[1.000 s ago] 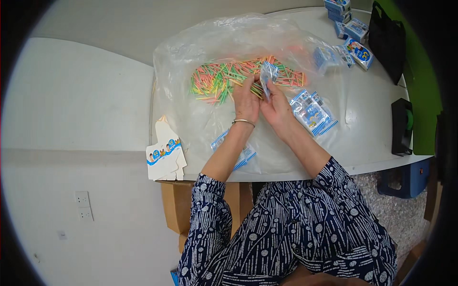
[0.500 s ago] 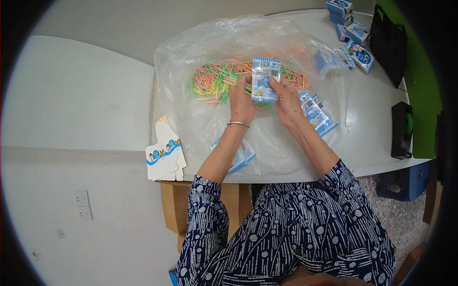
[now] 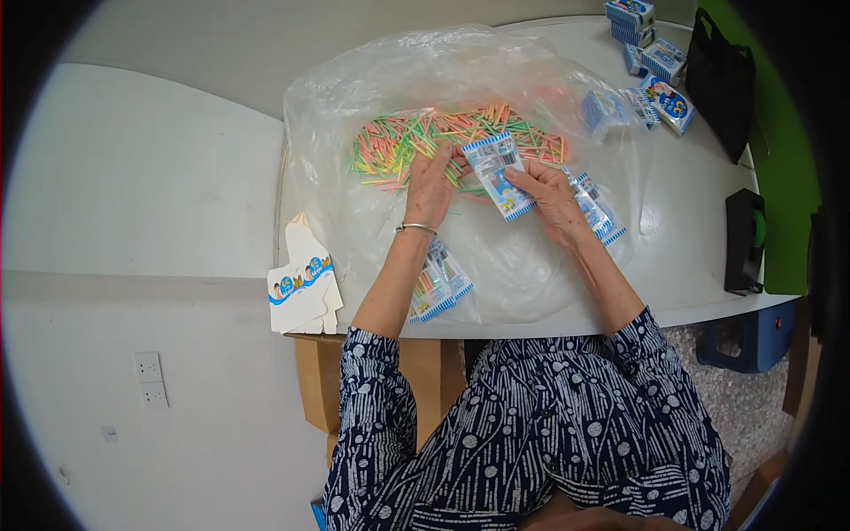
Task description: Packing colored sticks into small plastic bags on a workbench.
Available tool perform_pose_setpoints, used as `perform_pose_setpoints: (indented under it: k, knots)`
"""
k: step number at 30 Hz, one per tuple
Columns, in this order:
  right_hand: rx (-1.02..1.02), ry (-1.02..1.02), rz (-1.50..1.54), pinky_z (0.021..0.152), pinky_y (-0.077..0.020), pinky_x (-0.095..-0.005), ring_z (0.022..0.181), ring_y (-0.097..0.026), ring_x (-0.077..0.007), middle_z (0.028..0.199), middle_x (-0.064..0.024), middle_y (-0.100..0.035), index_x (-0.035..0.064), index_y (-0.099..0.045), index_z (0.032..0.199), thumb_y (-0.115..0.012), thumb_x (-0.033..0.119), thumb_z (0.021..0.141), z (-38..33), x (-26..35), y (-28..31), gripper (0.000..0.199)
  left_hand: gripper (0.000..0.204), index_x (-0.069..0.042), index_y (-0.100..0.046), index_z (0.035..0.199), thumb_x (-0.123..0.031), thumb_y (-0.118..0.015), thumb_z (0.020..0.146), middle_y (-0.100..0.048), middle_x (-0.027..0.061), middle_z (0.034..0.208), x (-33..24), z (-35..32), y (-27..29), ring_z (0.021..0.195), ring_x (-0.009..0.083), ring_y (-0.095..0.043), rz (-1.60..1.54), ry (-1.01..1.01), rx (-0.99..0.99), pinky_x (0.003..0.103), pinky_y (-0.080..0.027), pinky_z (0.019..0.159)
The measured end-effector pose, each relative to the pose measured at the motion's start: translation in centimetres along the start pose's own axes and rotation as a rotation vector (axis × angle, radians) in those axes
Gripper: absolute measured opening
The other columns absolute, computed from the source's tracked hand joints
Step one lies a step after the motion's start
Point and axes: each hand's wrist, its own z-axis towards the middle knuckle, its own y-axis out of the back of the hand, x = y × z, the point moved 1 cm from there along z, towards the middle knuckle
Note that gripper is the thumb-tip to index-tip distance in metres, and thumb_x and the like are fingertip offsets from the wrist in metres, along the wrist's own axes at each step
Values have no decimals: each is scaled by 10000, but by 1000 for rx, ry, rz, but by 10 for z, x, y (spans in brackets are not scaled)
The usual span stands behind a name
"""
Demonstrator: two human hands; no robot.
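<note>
- Right hand (image 3: 556, 202): thumb on top, fingers beneath, pinching one flat blue-and-white sachet (image 3: 498, 181) by its right side. The sachet is tilted, its upper end leaning toward the left hand.
- Left hand (image 3: 429, 188): fingers bent, tips close to the sachet's upper left edge. Thin coloured sticks show at these fingers; from where I stand, I cannot tell whether they are gripped. A metal bracelet (image 3: 416, 227) circles the wrist.
- Directly ahead of both hands: a wide heap of sticks (image 3: 385, 142) in pink, green and yellow, lying on clear plastic sheeting (image 3: 354, 84).
- Just right of the right hand, partly covered by it: further sachets (image 3: 604, 217), overlapping.
- Nearer the body than the left hand, beside its forearm: filled sachets (image 3: 452, 279), with coloured sticks visible inside.
- Left of the left forearm: flat white cartons (image 3: 305, 296) with a blue band, at the table's edge.
- Far ahead and right of the right hand: small blue-and-white packs (image 3: 630, 34), some stacked, next to a black bag (image 3: 722, 84).
- Well right of the right hand: a black holder (image 3: 742, 252) containing a green roll (image 3: 759, 228).
</note>
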Motion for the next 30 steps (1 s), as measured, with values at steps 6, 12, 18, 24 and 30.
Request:
perform_pose_setpoints:
  k: [6,12,18,24,30]
  knots:
    - [53,-10,-95,620,-408,-171,693,-556,-20,801,8,-667,19,-699,895,-666,205,866,1,-7,13,191,374,44,-577,959,-309,-459,994,-637,124,925,-22,1,-11,866,209,-645,53,-40,31,342,-528,794]
    - [201,-65,-132,638,-418,-181,699,-548,-19,792,23,-653,14,-698,900,-669,218,869,-8,8,8,208,467,73,-584,975,-346,-381,1013,-648,170,955,-53,-13,-40,911,243,-654,-19,-154,78,368,-522,856]
    - [256,-83,-155,652,-425,-184,711,-555,-23,794,22,-659,7,-699,907,-661,209,875,-9,9,8,208,525,61,-606,1011,-414,-382,1003,-657,157,990,-48,-27,-51,916,191,-634,112,-102,117,311,-503,837]
    - [243,-80,-119,693,-442,-183,757,-574,-28,836,9,-673,5,-700,933,-651,199,882,-10,9,11,207,483,24,-650,1036,-387,-400,1002,-667,89,951,-40,-40,-54,890,116,-589,268,-118,140,265,-457,828]
    - [223,-27,-188,719,-437,-187,781,-569,-36,850,15,-665,-13,-692,977,-643,200,887,-13,12,8,236,394,-14,-568,1186,-338,-458,991,-596,116,1185,-33,-46,-33,1096,127,-524,417,-29,249,271,-391,942]
